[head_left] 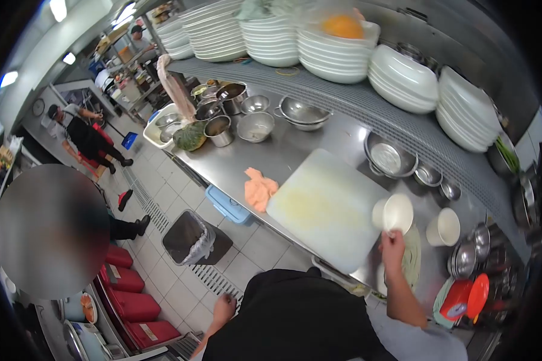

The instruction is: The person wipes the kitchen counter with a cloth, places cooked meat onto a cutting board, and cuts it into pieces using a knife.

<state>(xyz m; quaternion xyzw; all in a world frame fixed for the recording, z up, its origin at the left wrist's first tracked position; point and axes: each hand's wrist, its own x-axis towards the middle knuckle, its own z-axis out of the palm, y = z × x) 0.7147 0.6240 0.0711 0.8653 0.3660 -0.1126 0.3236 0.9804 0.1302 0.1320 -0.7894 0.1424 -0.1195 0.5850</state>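
My right hand (393, 249) grips the rim of a white tub (398, 214) over the right edge of the white cutting board (325, 207). Another white tub (443, 227) stands on the steel counter to its right. Below my right hand lies something flat and pale green (411, 259). My left hand (224, 307) hangs low at my left side, above the floor, with its fingers curled; whether it holds anything is too small to tell. An orange cloth (260, 189) lies at the board's left edge.
Stacked white plates (337, 54) fill the shelf. Metal bowls (256, 126) and a green squash (190, 137) sit at the counter's back left. A bin (197, 237) is on the floor. A person (84, 135) stands far left; another, blurred (51, 231), is nearer.
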